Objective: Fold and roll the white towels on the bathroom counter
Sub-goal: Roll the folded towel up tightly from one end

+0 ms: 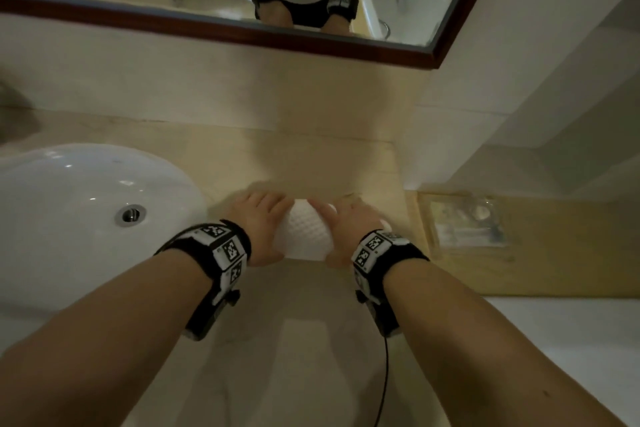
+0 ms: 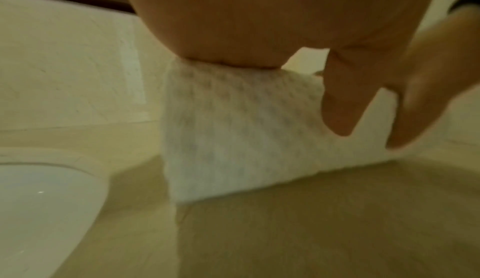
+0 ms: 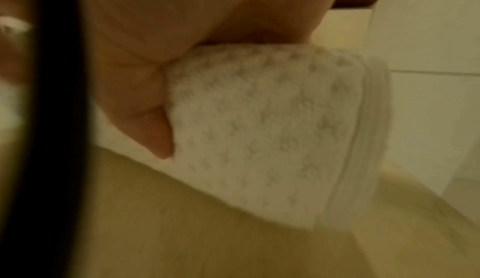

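A white waffle-textured towel [image 1: 304, 232] lies as a thick roll on the beige counter [image 1: 311, 163], just right of the sink. My left hand [image 1: 258, 218] wraps the roll's left end and my right hand [image 1: 349, 222] wraps its right end, fingers draped over the top. In the left wrist view the palm [image 2: 233, 25] presses on the towel [image 2: 233, 128] and the thumb hangs down its near side. In the right wrist view the right hand [image 3: 155, 56] bears on the towel [image 3: 259, 128], thumb against its front. The far side of the roll is hidden.
A white oval sink [image 1: 69, 201] fills the counter's left part. A wood-framed mirror [image 1: 242, 35] hangs on the back wall. A clear plastic packet [image 1: 467, 222] lies on a wooden ledge at the right. A black cable [image 3: 52, 118] hangs from my right wrist.
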A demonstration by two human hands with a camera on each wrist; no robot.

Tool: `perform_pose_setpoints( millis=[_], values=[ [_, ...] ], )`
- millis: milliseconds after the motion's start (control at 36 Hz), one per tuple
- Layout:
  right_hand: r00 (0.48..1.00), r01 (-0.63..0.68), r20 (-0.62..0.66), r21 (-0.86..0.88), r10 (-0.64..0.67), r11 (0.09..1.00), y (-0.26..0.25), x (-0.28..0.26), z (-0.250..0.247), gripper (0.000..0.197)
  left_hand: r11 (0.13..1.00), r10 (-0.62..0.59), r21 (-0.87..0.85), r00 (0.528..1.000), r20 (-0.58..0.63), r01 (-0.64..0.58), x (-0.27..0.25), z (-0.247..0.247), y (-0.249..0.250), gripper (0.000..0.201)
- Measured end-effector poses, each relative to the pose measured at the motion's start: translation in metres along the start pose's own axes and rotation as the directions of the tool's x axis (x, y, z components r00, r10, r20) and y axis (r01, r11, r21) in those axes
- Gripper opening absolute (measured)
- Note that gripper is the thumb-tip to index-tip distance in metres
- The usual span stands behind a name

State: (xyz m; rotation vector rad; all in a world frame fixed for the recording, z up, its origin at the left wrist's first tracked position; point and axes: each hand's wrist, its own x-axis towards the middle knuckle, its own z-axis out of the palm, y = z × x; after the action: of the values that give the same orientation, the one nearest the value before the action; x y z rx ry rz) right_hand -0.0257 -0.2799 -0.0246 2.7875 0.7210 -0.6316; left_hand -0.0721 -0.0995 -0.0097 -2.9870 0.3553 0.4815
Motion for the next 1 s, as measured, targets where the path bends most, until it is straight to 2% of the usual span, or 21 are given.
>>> perform_pose_setpoints(
  millis=[56, 167, 250, 361, 472, 583, 639, 778, 917, 1000],
  values=[
    [0.999, 0.027, 0.046, 0.057, -0.03, 0.998, 0.006, 0.005, -0.015, 0.103, 0.997, 0.021, 0.075, 0.999, -0.03, -0.019, -0.003, 0.005, -0.003, 0.101],
    [0.959, 0.015, 0.274, 0.206, -0.072, 0.978, 0.007, 0.014, -0.023, 0.092, 0.983, 0.106, 0.148, 0.994, 0.035, -0.11, 0.0, 0.004, -0.007, 0.104],
    [0.948, -0.005, 0.306, 0.273, -0.083, 0.962, 0.007, 0.017, -0.013, 0.095, 0.977, 0.126, 0.163, 0.989, 0.073, -0.137, 0.002, 0.002, -0.005, 0.099],
    [0.959, 0.042, 0.26, 0.277, -0.117, 0.96, 0.006, -0.005, -0.018, 0.108, 0.978, 0.11, 0.164, 0.986, 0.127, -0.13, 0.006, -0.003, 0.0, 0.092],
    [0.991, 0.086, 0.081, 0.252, -0.11, 0.964, 0.006, -0.026, -0.007, 0.115, 0.988, 0.071, 0.119, 0.98, 0.186, -0.094, 0.009, -0.011, -0.002, 0.091],
    [0.985, 0.147, 0.078, 0.115, -0.156, 0.982, -0.003, -0.037, -0.001, 0.128, 0.999, 0.052, -0.023, 0.965, 0.257, -0.047, 0.002, -0.01, -0.008, 0.086],
    [0.988, 0.128, 0.073, 0.132, -0.139, 0.983, -0.012, -0.039, 0.002, 0.121, 0.997, 0.041, -0.074, 0.958, 0.283, -0.021, -0.004, -0.007, -0.01, 0.085],
    [0.993, 0.108, 0.035, 0.157, -0.115, 0.982, -0.036, -0.043, 0.0, 0.088, 0.992, 0.044, -0.128, 0.949, 0.311, -0.005, -0.027, -0.005, -0.019, 0.077],
    [0.986, 0.162, -0.059, 0.114, -0.156, 0.98, -0.066, -0.045, -0.02, 0.08, 0.994, 0.02, -0.11, 0.95, 0.312, 0.016, -0.059, -0.018, -0.049, 0.075],
    [0.977, 0.211, -0.067, 0.171, -0.202, 0.962, -0.09, -0.046, -0.039, 0.08, 0.996, -0.035, -0.069, 0.96, 0.277, 0.057, -0.083, -0.029, -0.069, 0.078]
  ],
)
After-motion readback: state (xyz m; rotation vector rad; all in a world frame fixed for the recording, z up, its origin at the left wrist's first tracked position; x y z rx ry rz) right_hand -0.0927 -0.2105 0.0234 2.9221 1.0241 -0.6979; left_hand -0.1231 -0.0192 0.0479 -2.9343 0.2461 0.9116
